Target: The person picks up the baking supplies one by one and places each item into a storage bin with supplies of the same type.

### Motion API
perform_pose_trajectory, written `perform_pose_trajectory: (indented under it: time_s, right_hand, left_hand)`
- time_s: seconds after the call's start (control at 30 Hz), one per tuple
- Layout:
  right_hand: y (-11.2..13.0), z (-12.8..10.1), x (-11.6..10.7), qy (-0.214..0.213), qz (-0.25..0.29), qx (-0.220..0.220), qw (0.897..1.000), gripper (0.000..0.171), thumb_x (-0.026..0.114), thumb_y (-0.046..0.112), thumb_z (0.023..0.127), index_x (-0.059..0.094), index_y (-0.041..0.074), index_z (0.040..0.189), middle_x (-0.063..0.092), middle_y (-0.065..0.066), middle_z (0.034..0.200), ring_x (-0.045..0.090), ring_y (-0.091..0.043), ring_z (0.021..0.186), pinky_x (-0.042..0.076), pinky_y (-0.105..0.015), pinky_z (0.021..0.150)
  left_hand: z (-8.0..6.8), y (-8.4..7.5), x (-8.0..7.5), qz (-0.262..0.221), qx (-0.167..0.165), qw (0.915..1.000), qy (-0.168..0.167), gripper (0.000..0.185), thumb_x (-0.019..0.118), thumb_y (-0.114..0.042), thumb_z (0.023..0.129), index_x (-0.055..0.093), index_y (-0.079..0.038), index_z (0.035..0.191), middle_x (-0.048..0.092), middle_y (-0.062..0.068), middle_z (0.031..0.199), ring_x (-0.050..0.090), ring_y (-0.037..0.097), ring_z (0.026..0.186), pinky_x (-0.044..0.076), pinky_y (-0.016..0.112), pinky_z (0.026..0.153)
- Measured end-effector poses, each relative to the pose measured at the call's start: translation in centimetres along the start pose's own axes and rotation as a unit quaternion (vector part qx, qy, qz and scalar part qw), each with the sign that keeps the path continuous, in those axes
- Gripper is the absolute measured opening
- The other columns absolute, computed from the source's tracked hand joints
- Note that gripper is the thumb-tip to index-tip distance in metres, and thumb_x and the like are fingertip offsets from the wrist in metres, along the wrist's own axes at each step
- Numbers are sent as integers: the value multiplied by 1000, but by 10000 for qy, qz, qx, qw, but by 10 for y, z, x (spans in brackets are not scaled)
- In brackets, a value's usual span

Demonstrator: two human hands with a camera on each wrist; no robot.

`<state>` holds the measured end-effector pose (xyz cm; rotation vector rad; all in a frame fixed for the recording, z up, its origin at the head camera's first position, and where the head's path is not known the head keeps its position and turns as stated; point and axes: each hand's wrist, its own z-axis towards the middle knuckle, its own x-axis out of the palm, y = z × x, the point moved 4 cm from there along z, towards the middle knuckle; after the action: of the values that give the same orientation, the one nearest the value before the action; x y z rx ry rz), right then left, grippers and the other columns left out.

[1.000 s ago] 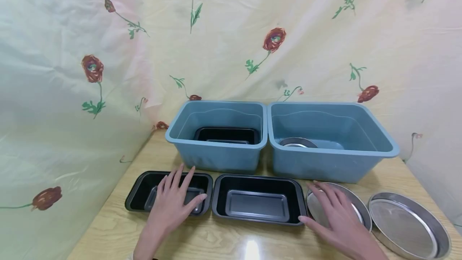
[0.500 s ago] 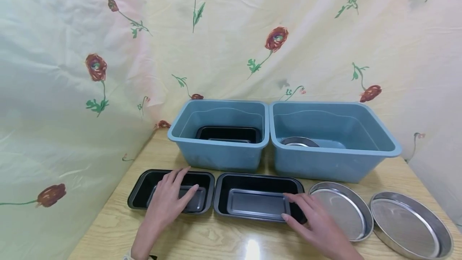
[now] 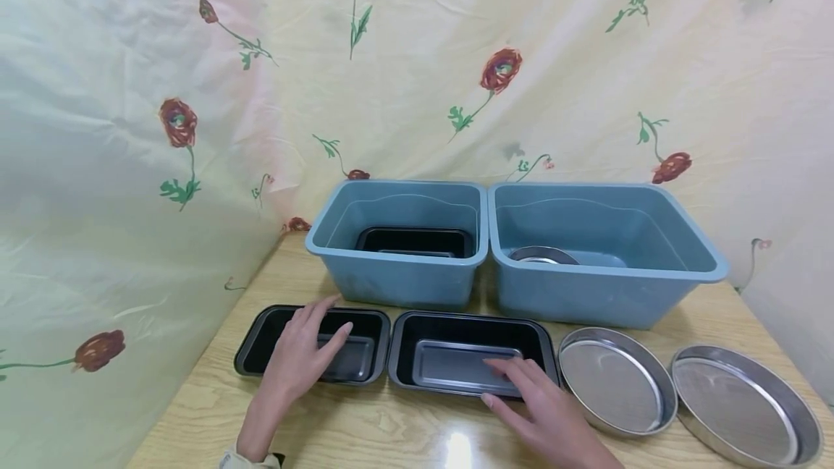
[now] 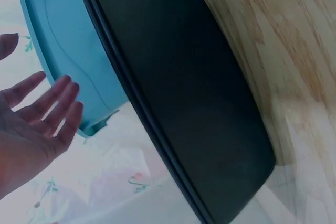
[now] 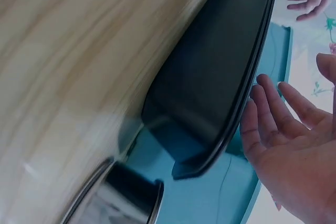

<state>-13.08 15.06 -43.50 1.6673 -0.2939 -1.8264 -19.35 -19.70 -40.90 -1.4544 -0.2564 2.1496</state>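
**Two hands over two dark loaf pans**

At the lower centre of the head view, the right hand (image 3: 544, 411) hovers over the larger dark pan (image 3: 456, 342), fingers (image 3: 504, 368) straight and loosely spread, holding nothing. Lower left, the left hand (image 3: 300, 357) lies over the smaller dark pan (image 3: 260, 335), fingers relaxed and spread. Both pans sit side by side on the bench (image 3: 391, 433). Lower right lie two round metal pans (image 3: 615, 386). Behind, two blue tubs (image 3: 397, 281) stand touching.
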Motion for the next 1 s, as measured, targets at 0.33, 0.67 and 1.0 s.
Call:
perform_pose_trajectory:
  time_s: [0.33,0.67,1.0]
  right_hand:
    - [11,2,11,156,345,226,9990,44,71,48,97,66,23,133,62,11,122,60,-13,110,55,-44,92]
    - [17,3,18,186,583,-13,9981,42,68,45,100,65,22,134,60,19,112,58,-6,102,55,-34,85]
    - [24,1,23,-112,882,-28,9960,32,70,39,100,67,26,130,61,21,109,58,-6,103,54,-35,86]
  left_hand:
    - [4,17,-2,-803,160,9960,-361,42,70,-29,101,63,-7,136,66,8,123,61,26,110,52,51,89]
    - [11,23,-6,-1074,622,9906,-569,37,74,-16,98,64,-5,132,69,6,114,64,19,99,55,42,81]
    - [20,28,-13,-1435,529,9854,-752,38,74,-9,96,64,-4,133,71,5,105,65,14,88,53,31,74]
